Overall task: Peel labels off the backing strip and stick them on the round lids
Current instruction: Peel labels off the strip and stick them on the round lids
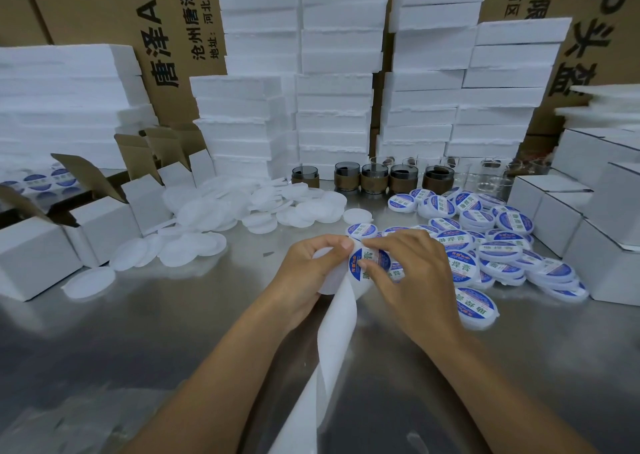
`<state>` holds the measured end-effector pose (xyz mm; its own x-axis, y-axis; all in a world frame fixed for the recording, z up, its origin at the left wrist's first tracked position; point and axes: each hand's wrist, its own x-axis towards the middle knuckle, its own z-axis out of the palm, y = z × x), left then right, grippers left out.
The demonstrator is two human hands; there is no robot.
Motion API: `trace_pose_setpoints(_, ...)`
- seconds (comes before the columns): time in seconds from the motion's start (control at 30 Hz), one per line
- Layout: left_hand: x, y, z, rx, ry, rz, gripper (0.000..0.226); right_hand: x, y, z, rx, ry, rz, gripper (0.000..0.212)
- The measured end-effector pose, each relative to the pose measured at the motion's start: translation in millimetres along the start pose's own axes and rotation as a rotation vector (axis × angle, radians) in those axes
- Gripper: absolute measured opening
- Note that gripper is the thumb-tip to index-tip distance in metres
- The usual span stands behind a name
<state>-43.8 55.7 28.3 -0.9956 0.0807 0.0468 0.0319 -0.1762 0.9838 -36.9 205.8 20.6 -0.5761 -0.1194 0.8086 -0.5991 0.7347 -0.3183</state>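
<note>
My left hand (308,273) grips a white round lid (329,280) together with the top of the white backing strip (332,343), which hangs down toward me. A round blue-and-white label (369,261) lies over the lid. My right hand (412,277) pinches that label at its upper edge, thumb on its face. Plain white lids (221,211) lie in a heap at the centre left. Labelled lids (498,242) pile up on the right.
The steel table (173,332) holds open white cartons (104,221) at the left and closed white boxes (588,232) at the right. Dark glass jars (374,178) and clear ones stand in a row behind. Foam stacks (332,90) and cardboard boxes fill the back.
</note>
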Motion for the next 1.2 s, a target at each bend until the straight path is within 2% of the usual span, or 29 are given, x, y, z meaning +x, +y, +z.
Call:
trace_pose_setpoints(0.17, 0.0, -0.4, -0.3, 0.039, 0.01, 0.034, 0.013, 0.4, 0.7, 1.5, -0.014, 0.025, -0.015, 0.022)
trace_pose_setpoints(0.27, 0.8, -1.4, 0.1, 0.088, 0.042, 0.029, 0.018, -0.1, 0.6, 1.1, 0.003, -0.032, 0.011, 0.023)
trace_pose_setpoints(0.43, 2.4, -1.5, 0.8, 0.125, 0.093, 0.029, 0.024, 0.0, 1.6, 1.1, 0.046, -0.15, 0.033, 0.012)
trace_pose_setpoints(0.7, 3.5, -0.1, -1.4, 0.093, 0.237, 0.018, 0.025, 0.3, -1.0, -1.4, 0.13, -0.092, 0.111, 0.007)
trace_pose_setpoints(0.77, 4.2, -0.8, -3.1, 0.065, 0.266, 0.004, 0.024, 0.9, -1.5, -1.0, 0.206, -0.065, 0.186, 0.013)
trace_pose_setpoints(0.97, 6.0, 0.0, -3.3, 0.013, 0.271, 0.03, 0.029, 7.9, 0.0, -5.1, 0.57, 0.066, 0.577, 0.024)
trace_pose_setpoints(1.1, 5.9, 1.5, -4.2, -0.001, 0.312, 0.048, 0.023, 12.4, 3.7, -7.7, 0.689, 0.201, 0.706, 0.027)
trace_pose_setpoints(1.2, 7.7, 3.6, -6.4, -0.038, 0.389, 0.049, 0.02, 15.4, 3.5, -10.7, 0.784, 0.226, 0.788, 0.023)
